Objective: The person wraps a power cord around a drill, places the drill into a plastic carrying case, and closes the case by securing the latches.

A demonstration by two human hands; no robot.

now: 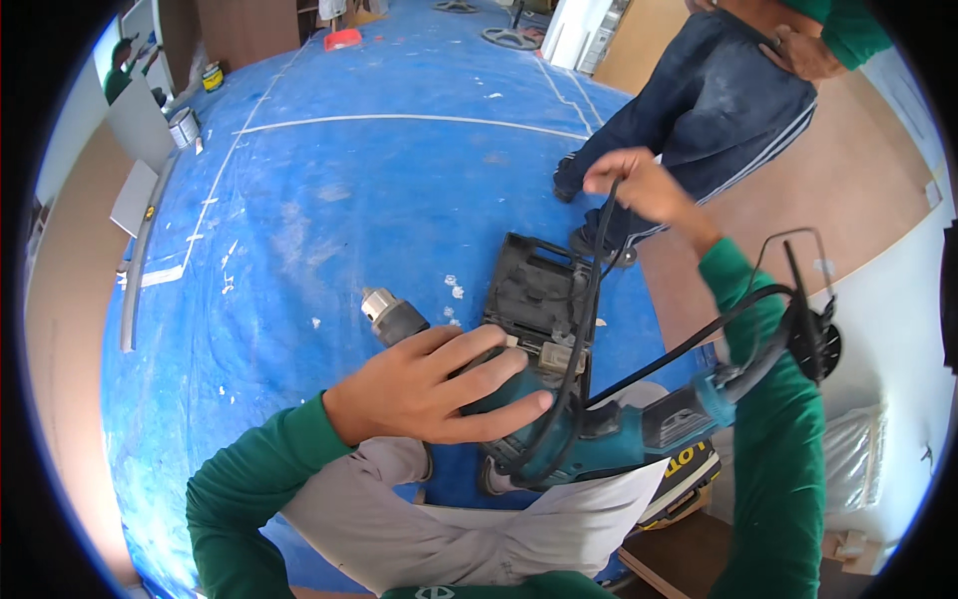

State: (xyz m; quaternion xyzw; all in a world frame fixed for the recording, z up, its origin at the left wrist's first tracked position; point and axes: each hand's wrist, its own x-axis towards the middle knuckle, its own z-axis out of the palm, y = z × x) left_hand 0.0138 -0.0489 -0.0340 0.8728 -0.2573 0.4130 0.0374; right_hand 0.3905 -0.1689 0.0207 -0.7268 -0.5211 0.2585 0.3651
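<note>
A teal and black power drill (639,444) lies across my lap, its metal chuck (384,307) pointing to the far left. My left hand (449,384) is wrapped over the drill's body behind the chuck, fingers curled on it. Out to the right, my right hand (644,187) is raised and pinches a black power cord (595,270). The cord hangs down from these fingers and loops around the drill. On the floor beyond the drill sits an opened black tool case (534,285), with small items in it that I cannot make out.
Blue sheeting (379,190) covers the floor, marked with white tape lines. Another person's legs (699,110) stand close at the far right. A black and yellow box (684,484) is beside my knee. Cans (184,128) and a long bar (143,260) lie along the left wall.
</note>
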